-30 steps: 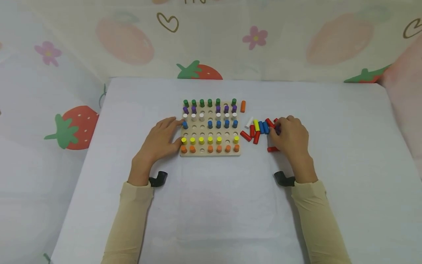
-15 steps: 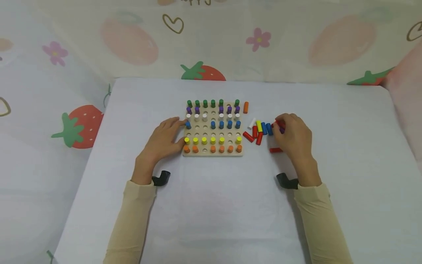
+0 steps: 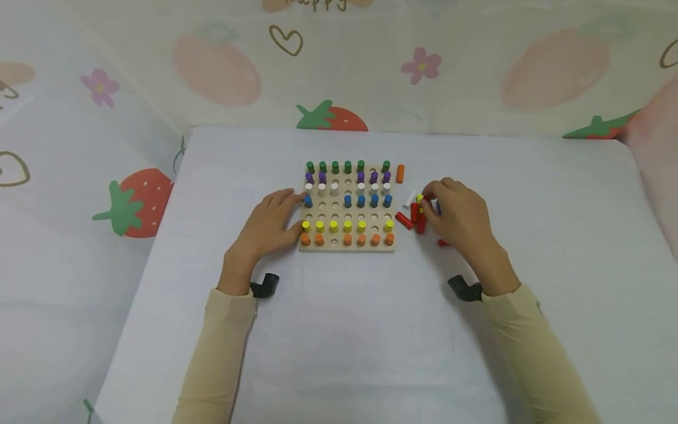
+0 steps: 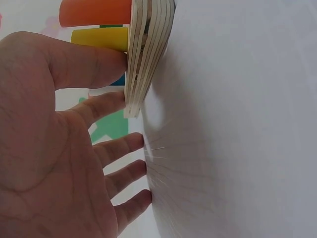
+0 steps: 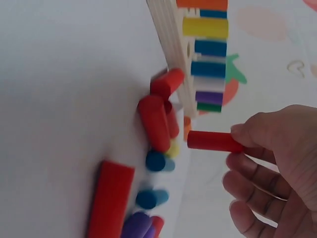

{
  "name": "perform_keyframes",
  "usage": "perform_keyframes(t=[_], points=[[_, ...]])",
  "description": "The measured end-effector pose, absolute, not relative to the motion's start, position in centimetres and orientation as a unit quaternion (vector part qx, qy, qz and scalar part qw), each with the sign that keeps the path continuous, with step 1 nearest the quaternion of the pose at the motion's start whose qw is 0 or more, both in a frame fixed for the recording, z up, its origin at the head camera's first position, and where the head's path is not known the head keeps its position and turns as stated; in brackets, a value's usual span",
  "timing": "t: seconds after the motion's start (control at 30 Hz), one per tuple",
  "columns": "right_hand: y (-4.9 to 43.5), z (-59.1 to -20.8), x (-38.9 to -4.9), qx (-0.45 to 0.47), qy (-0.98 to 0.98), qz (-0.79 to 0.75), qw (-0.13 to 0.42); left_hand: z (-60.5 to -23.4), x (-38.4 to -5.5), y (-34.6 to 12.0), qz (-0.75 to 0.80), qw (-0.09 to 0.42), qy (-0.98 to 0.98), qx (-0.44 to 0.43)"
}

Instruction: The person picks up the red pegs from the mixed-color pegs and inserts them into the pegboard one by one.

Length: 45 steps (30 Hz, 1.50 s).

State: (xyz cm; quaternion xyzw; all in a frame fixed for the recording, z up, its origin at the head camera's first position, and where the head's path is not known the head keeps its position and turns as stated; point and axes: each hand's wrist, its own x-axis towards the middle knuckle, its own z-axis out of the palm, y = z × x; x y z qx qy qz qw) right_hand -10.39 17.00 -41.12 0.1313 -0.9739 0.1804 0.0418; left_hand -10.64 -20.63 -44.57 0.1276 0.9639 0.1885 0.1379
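Observation:
A pale wooden pegboard holds rows of coloured pegs, with green at the far side and orange at the near side. At its left edge rests my left hand; the thumb and index finger touch the board's side, and the fingers are extended. My right hand is above the loose pegs right of the board. Between thumb and index finger it pinches one end of a red peg, held clear of the table. Below it lie several other red pegs, blue pegs and a purple peg.
An orange peg lies beside the board's far right corner. A white peg and a partly covered yellow peg lie near the board's right edge. Strawberry-patterned cloth rises behind the white table.
My right hand has lifted a red peg from the right part of the pile and moved left towards the board. The left hand stays at the board's edge. The head view has shifted slightly.

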Motion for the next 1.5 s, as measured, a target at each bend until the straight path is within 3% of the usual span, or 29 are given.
perform_keyframes(t=[0.73, 1.5], points=[[11.2, -38.8, -12.0, 0.257, -0.949, 0.18, -0.028, -44.4, -11.2, -20.6, 0.186, 0.139, 0.963, 0.134], [4.5, -39.5, -13.6, 0.367, -0.91, 0.189, -0.044, -44.3, -10.8, -21.0, 0.204, 0.142, 0.959, 0.14]])
